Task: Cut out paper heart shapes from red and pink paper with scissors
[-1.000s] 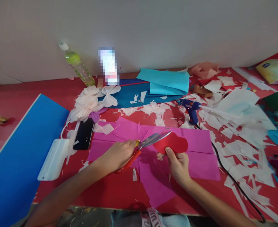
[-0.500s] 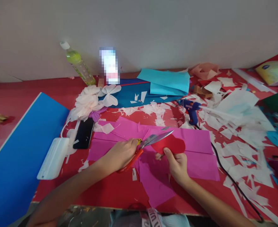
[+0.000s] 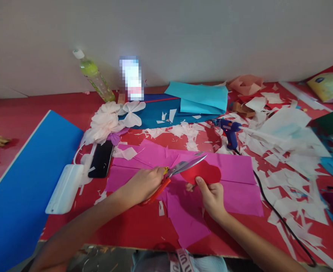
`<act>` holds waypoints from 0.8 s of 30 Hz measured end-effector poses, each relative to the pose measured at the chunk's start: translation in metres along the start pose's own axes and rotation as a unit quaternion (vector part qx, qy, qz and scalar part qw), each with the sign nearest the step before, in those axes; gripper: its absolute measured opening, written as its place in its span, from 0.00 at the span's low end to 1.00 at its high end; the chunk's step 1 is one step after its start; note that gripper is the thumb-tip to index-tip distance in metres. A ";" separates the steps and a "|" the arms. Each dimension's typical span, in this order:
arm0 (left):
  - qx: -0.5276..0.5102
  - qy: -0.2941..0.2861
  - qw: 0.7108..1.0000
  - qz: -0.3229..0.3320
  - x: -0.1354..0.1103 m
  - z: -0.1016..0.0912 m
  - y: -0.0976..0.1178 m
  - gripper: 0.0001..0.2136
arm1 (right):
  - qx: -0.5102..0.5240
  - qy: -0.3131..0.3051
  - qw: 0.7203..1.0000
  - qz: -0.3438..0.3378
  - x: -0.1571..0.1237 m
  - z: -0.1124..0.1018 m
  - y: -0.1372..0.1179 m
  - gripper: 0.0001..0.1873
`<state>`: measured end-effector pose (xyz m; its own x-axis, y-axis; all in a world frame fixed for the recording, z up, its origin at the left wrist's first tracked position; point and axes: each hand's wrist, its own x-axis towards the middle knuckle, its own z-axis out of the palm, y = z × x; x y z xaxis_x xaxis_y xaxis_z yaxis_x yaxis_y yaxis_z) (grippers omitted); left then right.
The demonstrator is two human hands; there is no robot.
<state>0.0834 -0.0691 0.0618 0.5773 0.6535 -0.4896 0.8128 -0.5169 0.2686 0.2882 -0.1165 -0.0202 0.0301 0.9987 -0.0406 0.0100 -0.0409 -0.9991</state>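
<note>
The left hand [image 3: 145, 185] is wrapped around the scissors [image 3: 174, 173], with its fingers curled shut on the handles. (One handle is orange, and a bit of yellow pokes out by the thumb.) I can't tell which finger sits in which loop, because the back of the hand hides them. The two blades are a little bit apart and point up and to the right.

The right hand [image 3: 213, 198] pinches the red paper [image 3: 204, 172]. Its thumb lies flat on the front, the other fingers are tucked behind, and some fingertips peek out under the bottom edge. The red paper has a round, bumpy shape, and it is held up over the pink paper [image 3: 240, 200] in the middle of the table [image 3: 123, 230]. The scissors are right at its top left edge, but I can't tell if the blades touch it.

Past the right hand, a blue glue gun [image 3: 229, 132] sits near lots of white scraps [image 3: 296, 189]. A black phone [image 3: 100, 160] lies near the left hand, just beside a white box [image 3: 63, 189] that partly rests on a blue board [image 3: 33, 177].
</note>
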 end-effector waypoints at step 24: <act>-0.002 0.016 1.000 0.003 -0.004 -0.006 -0.001 0.13 | -0.040 -0.039 0.998 -0.011 0.003 0.000 0.000 0.22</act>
<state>0.0803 -0.0679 0.0681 0.5844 0.6680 -0.4607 0.8096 -0.5183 0.2755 0.2878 -0.1133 -0.0206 -0.0488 0.9985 -0.0236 0.0904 -0.0191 -0.9957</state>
